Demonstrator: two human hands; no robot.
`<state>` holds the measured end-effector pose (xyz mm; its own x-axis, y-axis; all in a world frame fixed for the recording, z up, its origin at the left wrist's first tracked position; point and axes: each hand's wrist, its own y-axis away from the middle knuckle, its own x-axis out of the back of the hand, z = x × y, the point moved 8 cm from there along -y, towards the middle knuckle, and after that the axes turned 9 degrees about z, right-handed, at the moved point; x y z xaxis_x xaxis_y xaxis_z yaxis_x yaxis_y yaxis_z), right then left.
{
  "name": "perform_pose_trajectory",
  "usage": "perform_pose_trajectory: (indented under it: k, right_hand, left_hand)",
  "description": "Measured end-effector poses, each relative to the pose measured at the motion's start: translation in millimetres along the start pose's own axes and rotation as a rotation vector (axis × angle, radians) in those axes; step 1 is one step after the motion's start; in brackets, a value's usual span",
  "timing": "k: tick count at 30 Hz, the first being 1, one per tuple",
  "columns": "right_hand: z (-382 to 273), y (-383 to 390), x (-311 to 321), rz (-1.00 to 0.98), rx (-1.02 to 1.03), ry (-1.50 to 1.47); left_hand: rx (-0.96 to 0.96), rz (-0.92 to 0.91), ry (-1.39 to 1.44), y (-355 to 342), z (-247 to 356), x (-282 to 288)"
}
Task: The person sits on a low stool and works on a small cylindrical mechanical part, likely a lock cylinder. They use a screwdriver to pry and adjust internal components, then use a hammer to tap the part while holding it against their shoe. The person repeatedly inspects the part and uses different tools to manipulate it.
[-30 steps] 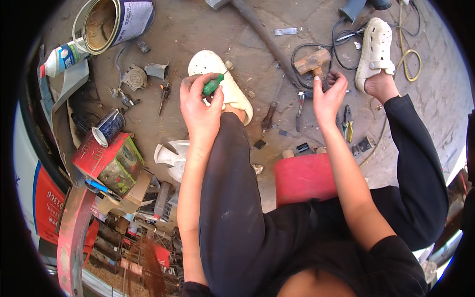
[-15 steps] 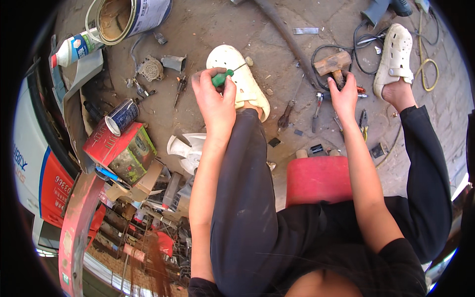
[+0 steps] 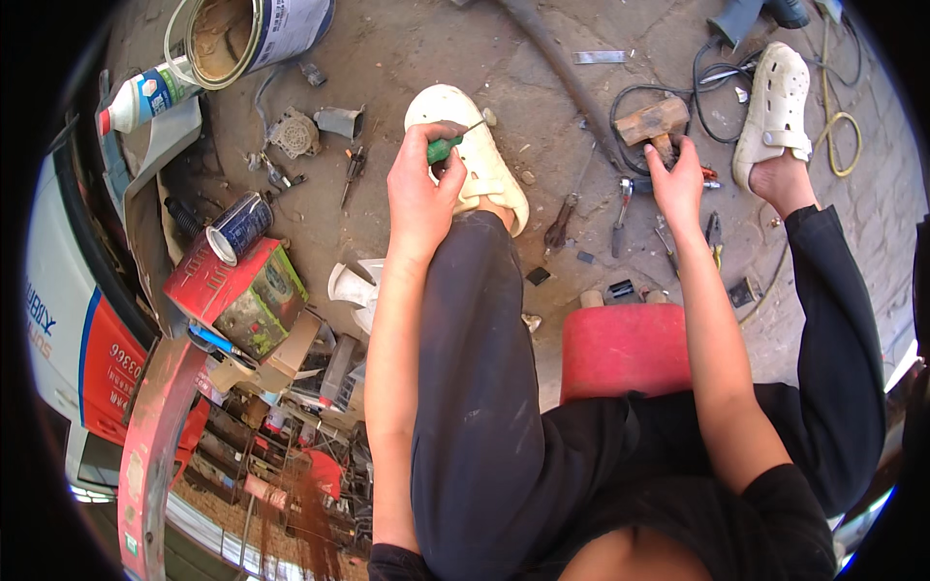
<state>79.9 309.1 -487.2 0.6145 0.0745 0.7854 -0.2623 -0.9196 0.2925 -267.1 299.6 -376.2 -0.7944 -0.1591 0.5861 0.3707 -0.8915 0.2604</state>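
My left hand point(image 3: 417, 198) is closed around the green handle of a screwdriver point(image 3: 444, 148). The thin shaft points up and right, above the white clog point(image 3: 448, 105) on my left foot. My right hand point(image 3: 677, 189) grips the short handle of a hammer point(image 3: 652, 120) with a blocky brown head. The hammer head is up, just beyond my fingers, over a black cable. A ratchet wrench point(image 3: 622, 215) and pliers point(image 3: 714, 237) lie on the ground beside my right wrist.
A red stool point(image 3: 625, 351) is between my legs. Leftward are an open bucket point(image 3: 254, 68), a spray bottle point(image 3: 145, 97), a blue can point(image 3: 239, 228) on a red box point(image 3: 218, 281), and a white fan part point(image 3: 356, 289). A power tool point(image 3: 741, 21) and a long bar point(image 3: 557, 68) lie farther off.
My left hand and the screwdriver have shifted slightly to the right and turned a little. My right hand and the hammer have barely moved.
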Motion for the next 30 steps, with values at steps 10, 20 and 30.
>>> perform_pose_trajectory:
  k: [10, 20, 30]
  right_hand:
    - [2.7, -1.6, -1.6, 0.011, -0.017, 0.015]
    - [3.7, -7.7, -4.7, -0.054, -0.013, -0.002]
    - [1.6, -13.1, -5.3, -0.134, 0.002, -0.025]
  left_hand:
    - [0.068, -0.043, 0.334, 1.8, -36.0, -0.1]
    - [-0.009, -0.015, 0.091, 3.2, -1.4, -4.9]
    - [-0.086, -0.041, -0.237, -8.2, 17.9, -20.6]
